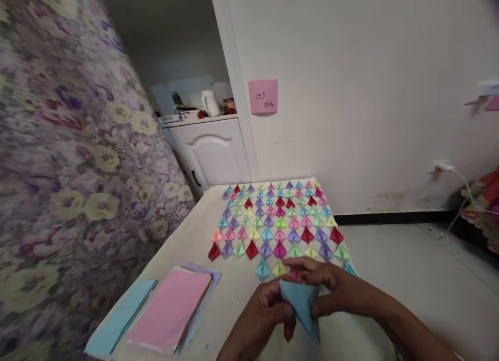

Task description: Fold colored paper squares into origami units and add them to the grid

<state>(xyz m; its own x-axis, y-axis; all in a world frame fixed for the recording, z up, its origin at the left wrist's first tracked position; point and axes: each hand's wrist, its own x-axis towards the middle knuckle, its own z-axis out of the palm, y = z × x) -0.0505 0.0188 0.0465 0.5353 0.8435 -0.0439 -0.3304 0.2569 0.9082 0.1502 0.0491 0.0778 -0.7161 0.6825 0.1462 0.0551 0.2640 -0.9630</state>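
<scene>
A folded piece of light blue paper (pixel 302 301) is held between both hands above the near part of the table. My left hand (pixel 263 309) pinches its left side, thumb in front. On the right side, my right hand (pixel 335 285) grips the paper with its thumb low and its fingers over the top. The paper narrows to a point at the bottom. Just beyond the hands lie rows of small folded paper pieces (pixel 267 249) in many colours. My right hand partly hides the nearest row.
A stack of pink and other coloured paper (pixel 171 309) lies at the table's left, beside a light blue stack (pixel 120 314). A floral curtain (pixel 89 168) hangs on the left. Behind are a white cabinet (pixel 214 153) and a wall with a pink note (pixel 263 97).
</scene>
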